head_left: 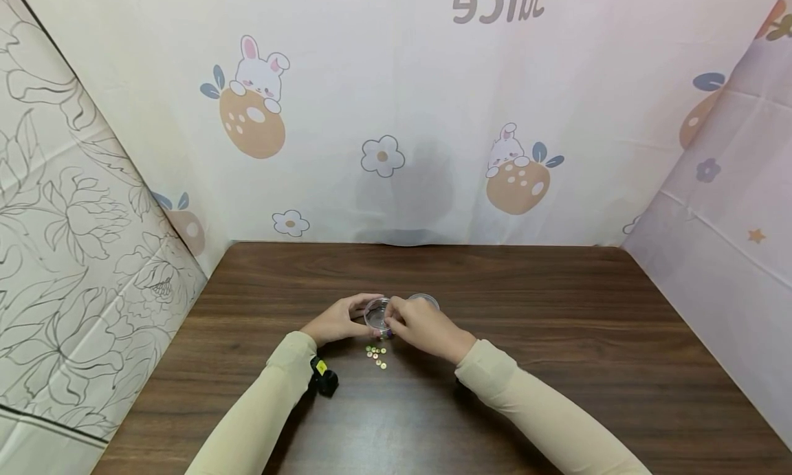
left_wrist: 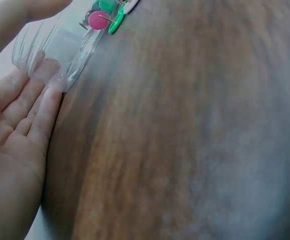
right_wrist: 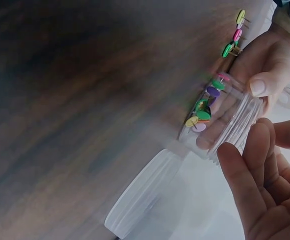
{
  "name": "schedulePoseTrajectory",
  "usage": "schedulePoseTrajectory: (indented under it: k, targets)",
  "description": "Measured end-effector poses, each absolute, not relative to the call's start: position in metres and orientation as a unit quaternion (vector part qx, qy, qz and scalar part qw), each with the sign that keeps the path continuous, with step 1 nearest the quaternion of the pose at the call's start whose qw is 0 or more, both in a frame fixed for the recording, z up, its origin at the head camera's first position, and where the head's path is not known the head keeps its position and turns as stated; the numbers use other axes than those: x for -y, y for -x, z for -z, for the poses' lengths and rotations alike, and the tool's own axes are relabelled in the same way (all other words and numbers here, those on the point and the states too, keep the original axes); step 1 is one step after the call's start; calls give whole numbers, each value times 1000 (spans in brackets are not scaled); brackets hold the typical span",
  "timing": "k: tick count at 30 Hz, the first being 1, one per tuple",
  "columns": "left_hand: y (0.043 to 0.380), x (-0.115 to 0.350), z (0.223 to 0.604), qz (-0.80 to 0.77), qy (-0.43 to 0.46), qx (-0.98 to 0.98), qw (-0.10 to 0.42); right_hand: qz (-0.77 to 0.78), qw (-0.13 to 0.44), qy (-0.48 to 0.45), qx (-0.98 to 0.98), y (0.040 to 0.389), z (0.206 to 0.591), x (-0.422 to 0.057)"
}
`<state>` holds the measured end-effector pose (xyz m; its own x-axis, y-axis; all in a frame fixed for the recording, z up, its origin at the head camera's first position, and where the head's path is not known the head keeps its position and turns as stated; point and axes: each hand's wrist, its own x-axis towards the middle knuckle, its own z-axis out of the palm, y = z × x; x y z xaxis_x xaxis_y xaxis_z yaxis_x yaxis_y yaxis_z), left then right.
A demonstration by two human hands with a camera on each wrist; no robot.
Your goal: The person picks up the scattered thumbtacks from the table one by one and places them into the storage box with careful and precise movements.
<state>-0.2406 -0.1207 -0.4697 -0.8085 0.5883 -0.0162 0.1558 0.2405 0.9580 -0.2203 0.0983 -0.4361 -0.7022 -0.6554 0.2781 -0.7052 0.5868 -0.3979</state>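
Observation:
A clear plastic jar (head_left: 375, 315) stands without its lid on the table. My left hand (head_left: 339, 319) holds it from the left side, thumb and fingers around its wall. Colourful thumbtacks (right_wrist: 203, 111) lie on the jar's bottom, seen through the wall in the right wrist view. Over the jar's mouth is my right hand (head_left: 427, 327), thumb and fingers bent close together at the rim; whether anything is between the fingertips is hidden. Several loose thumbtacks (head_left: 377, 355) lie on the table in front of the jar.
A clear round lid (right_wrist: 145, 194) rests on the table beside the jar, partly behind my right hand in the head view. The brown wooden table (head_left: 557, 296) meets a printed curtain (head_left: 322, 117) at its back edge. A black wrist camera (head_left: 325, 379) sits by the left cuff.

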Motion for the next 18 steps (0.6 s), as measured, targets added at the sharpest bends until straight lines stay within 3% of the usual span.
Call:
schedulePoseTrajectory:
  k: [18]
  targets:
    - [240,122,470,-560,-243,-769,190,-228,30,-367,901,226,437,-93]
